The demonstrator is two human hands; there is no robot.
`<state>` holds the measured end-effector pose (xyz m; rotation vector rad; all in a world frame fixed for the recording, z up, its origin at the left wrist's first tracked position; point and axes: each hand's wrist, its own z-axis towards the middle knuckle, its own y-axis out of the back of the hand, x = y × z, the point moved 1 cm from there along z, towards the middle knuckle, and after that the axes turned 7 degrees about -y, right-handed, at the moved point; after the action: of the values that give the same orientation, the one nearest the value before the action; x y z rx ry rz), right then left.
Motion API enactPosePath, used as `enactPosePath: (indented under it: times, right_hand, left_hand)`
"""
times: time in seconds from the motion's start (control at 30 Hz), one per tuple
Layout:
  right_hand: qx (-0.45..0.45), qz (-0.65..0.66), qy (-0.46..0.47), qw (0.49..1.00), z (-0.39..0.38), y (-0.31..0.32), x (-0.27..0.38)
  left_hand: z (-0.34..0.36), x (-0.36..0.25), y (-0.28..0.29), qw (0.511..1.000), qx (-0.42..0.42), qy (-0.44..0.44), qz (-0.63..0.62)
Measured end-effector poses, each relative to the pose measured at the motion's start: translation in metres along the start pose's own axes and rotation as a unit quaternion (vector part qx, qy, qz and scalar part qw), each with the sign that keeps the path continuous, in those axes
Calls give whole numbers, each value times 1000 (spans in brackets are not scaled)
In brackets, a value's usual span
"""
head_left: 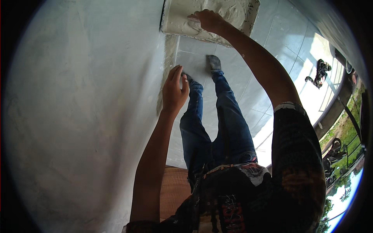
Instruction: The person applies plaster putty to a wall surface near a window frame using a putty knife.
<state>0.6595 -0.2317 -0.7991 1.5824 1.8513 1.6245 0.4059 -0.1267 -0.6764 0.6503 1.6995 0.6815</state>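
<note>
Your right hand [208, 20] reaches down into the tray [241, 13] of white plaster, its grip curled in the wet mix. Your left hand [174, 91] rests open and flat against the wall [85, 108], well short of that tray

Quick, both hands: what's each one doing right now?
Left hand: open, flat against the wall, holding nothing.
Right hand: in the tray of white paste; grip cannot be told.
</note>
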Motion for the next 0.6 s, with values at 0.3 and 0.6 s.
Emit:
enactPosePath:
  times: [0.3,0.6]
  right_hand:
    - [50,65,7,997,-34,11,1]
    - [-95,24,80,992,-11,4,-42]
  left_hand:
    - [-12,5,1,1000,2,14,4]
    - [-2,7,4,1000,2,6,-2]
